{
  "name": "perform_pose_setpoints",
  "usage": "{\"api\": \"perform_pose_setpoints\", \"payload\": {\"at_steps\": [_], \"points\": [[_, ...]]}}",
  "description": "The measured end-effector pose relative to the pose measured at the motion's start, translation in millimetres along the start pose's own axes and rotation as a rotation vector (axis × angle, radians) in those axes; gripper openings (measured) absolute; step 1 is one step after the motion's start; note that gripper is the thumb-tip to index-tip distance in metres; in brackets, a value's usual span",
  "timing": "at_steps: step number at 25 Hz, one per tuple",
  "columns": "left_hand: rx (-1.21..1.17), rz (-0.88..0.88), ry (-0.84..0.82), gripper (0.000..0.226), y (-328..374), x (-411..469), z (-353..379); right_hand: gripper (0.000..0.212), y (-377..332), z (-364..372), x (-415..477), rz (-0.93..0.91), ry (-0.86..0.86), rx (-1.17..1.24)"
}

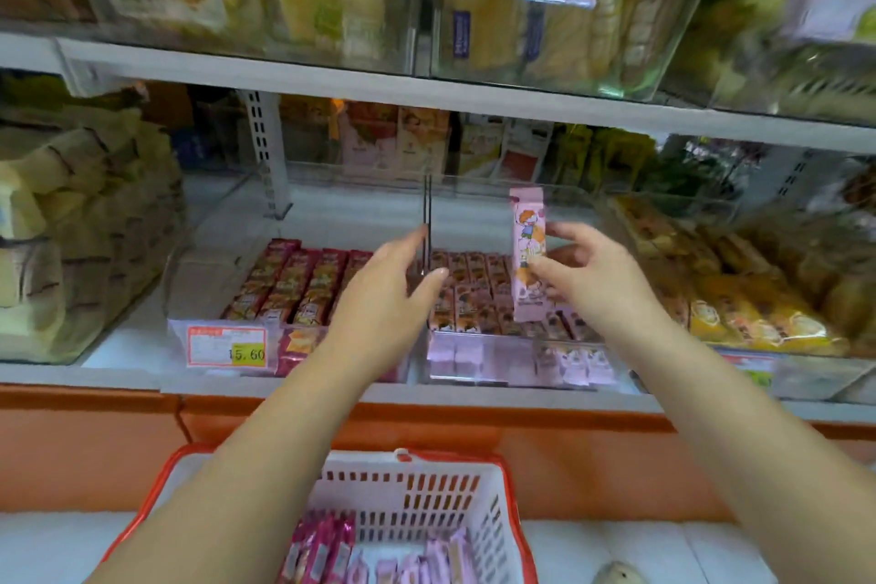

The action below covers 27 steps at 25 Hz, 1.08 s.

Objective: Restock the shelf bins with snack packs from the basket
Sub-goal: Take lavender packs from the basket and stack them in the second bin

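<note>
The pink snack pack, pinched upright in the right hand above the clear bin of matching packs, is best tipped flat and laid into the rows, steadied by the left hand, held loose and empty at 9 o'clock, with the basket left at 6 o'clock.

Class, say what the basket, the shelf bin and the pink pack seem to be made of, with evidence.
Basket: matte moulded plastic, slotted white walls. Shelf bin: clear rigid plastic, probably acrylic; contents show through. Pink pack: glossy printed film or card, unclear.
</note>
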<state>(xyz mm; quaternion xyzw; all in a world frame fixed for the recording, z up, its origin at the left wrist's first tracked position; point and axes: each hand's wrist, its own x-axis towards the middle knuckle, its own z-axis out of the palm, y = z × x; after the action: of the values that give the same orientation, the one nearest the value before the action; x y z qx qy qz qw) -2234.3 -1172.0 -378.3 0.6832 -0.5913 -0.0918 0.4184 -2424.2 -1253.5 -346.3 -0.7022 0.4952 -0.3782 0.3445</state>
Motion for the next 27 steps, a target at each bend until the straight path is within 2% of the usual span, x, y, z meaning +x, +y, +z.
{"api": "perform_pose_setpoints", "payload": {"at_steps": [3,7,9,12,15,17,19,20,21,23,25,27], "points": [[-0.017,-0.047,-0.091,0.057,-12,6,15,0.042,28,14,29,0.057,-0.017,-0.237],[-0.083,-0.082,-0.065,0.058,-21,9,16,0.041,42,38,46,0.172,-0.311,-0.553],[-0.088,-0.072,-0.066,0.058,-22,9,16,0.042,41,44,48,0.168,-0.382,-0.675],[-0.079,-0.068,-0.059,0.057,-23,8,17,0.043,39,47,48,0.163,-0.397,-0.754],[-0.121,-0.087,-0.064,0.057,-20,9,15,0.046,32,42,41,0.212,-0.458,-0.727],[-0.220,-0.084,-0.030,0.056,-15,-1,6,0.042,20,35,31,0.166,-0.312,-0.576],[-0.300,-0.027,0.132,0.047,-17,-28,-6,0.034,3,28,5,-0.039,-0.019,-0.334],[-0.344,-0.010,0.217,0.041,-24,-47,-8,0.025,-6,26,-13,-0.146,0.084,-0.196],[-0.390,-0.032,0.261,0.036,-36,-70,-6,0.016,-12,30,-32,-0.201,0.103,-0.086],[-0.456,-0.212,0.173,0.031,-70,-114,13,0.011,-3,55,-70,-0.153,-0.065,-0.013],[-0.394,-0.463,-0.070,0.032,-113,-158,46,0.015,39,98,-100,0.039,-0.464,-0.240],[-0.284,-0.609,-0.281,0.030,-146,-201,75,0.026,103,137,-128,0.299,-0.778,-0.406]]}}
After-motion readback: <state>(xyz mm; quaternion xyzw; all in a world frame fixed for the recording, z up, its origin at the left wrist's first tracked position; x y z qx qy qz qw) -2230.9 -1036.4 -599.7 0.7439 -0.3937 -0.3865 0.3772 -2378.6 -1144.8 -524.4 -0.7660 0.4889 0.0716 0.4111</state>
